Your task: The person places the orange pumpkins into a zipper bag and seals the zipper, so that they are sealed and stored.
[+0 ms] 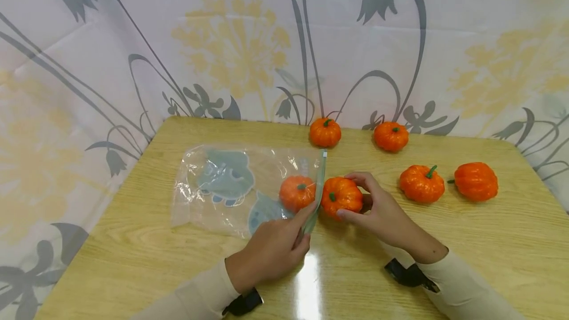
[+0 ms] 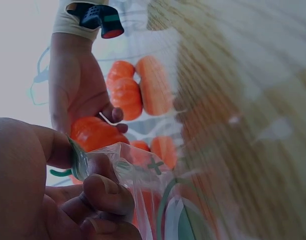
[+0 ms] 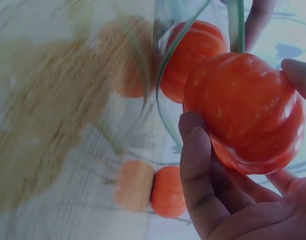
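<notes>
A clear zip bag (image 1: pixel 266 162) with blue cartoon prints lies flat on the table, its green-edged mouth facing right. Inside it, near the mouth, sits one small orange pumpkin (image 1: pixel 297 192). My left hand (image 1: pixel 277 251) pinches the bag's green edge between thumb and fingers, also visible in the left wrist view. Just outside the mouth, my right hand (image 1: pixel 378 211) grips a second pumpkin (image 1: pixel 341 195) with thumb and fingers round its sides. In the right wrist view this held pumpkin (image 3: pixel 245 112) hangs before the bag's opening, the bagged pumpkin (image 3: pixel 190 60) behind it.
Two pumpkins stand at the table's back edge, one pumpkin (image 1: pixel 325 132) behind the bag mouth and another pumpkin (image 1: pixel 391 136) to its right. Farther right are a pumpkin (image 1: pixel 422 183) and a pumpkin on its side (image 1: pixel 475 181). A flowered cloth (image 1: pixel 249 53) hangs behind the table.
</notes>
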Action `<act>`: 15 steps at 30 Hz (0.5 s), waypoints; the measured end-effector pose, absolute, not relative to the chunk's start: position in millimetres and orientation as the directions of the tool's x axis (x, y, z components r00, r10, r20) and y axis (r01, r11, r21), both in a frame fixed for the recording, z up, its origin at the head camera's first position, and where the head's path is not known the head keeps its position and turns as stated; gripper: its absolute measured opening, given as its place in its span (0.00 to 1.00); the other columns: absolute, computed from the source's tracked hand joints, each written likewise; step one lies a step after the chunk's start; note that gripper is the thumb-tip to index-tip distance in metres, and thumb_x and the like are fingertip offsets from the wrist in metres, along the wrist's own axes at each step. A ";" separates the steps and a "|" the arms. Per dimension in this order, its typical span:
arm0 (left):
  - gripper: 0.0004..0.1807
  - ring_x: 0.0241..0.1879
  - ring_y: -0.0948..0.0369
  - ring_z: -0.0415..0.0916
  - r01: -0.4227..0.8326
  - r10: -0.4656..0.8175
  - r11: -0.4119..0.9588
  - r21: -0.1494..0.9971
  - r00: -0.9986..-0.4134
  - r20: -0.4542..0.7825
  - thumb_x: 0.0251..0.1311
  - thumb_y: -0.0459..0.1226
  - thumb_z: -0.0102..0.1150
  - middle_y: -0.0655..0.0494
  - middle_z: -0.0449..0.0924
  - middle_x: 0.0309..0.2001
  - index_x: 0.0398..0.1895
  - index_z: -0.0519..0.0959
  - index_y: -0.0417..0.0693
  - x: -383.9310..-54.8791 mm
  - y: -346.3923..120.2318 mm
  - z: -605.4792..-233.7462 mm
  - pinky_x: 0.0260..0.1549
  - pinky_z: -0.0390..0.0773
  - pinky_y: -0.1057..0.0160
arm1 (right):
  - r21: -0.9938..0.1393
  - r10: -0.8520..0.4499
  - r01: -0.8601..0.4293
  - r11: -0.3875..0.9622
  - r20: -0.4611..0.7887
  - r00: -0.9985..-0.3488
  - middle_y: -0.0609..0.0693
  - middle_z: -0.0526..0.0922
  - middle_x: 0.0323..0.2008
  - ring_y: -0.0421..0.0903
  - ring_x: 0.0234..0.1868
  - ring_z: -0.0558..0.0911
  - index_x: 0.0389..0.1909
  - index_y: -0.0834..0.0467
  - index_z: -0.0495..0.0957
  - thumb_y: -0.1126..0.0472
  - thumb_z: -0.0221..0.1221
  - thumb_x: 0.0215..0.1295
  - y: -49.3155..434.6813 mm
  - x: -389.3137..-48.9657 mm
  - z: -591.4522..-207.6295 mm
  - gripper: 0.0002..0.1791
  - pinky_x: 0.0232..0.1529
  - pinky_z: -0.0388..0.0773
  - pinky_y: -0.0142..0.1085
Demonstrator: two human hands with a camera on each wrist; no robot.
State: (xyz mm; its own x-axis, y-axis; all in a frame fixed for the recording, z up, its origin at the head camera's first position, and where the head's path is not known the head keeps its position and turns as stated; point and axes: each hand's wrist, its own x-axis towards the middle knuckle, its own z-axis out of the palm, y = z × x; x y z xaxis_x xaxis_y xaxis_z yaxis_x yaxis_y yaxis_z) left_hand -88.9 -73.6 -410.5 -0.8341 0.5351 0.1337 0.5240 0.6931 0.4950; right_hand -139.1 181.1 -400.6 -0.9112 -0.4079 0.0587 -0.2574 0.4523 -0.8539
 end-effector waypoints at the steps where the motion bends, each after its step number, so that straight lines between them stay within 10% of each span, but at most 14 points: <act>1: 0.32 0.14 0.72 0.56 0.526 0.535 0.693 0.493 -0.834 0.136 0.67 0.41 0.54 0.70 0.60 0.16 0.75 0.63 0.51 -89.0 -73.5 -410.3 0.16 0.58 0.71 | -0.857 -0.406 -0.255 0.448 0.059 -0.912 0.63 0.68 0.65 0.51 0.43 0.85 0.67 0.56 0.60 0.58 0.69 0.61 181.0 -139.1 -400.4 0.37 0.37 0.83 0.35; 15: 0.33 0.14 0.73 0.56 0.522 0.541 0.678 0.517 -0.831 0.130 0.67 0.40 0.53 0.69 0.60 0.16 0.76 0.62 0.52 -88.7 -72.8 -409.0 0.15 0.57 0.71 | -0.897 -0.371 -0.179 0.405 0.018 -0.928 0.61 0.64 0.67 0.54 0.46 0.87 0.71 0.54 0.60 0.58 0.67 0.64 179.2 -138.2 -400.7 0.38 0.41 0.83 0.33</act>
State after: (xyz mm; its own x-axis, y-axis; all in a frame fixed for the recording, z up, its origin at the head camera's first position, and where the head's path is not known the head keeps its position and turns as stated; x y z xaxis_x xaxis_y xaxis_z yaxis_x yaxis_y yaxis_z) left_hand -88.7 -72.8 -409.0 -0.8310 0.5410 0.1297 0.5223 0.6785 0.5166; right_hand -138.2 179.2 -400.7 -0.9283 -0.3714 0.0175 -0.1788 0.4046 -0.8968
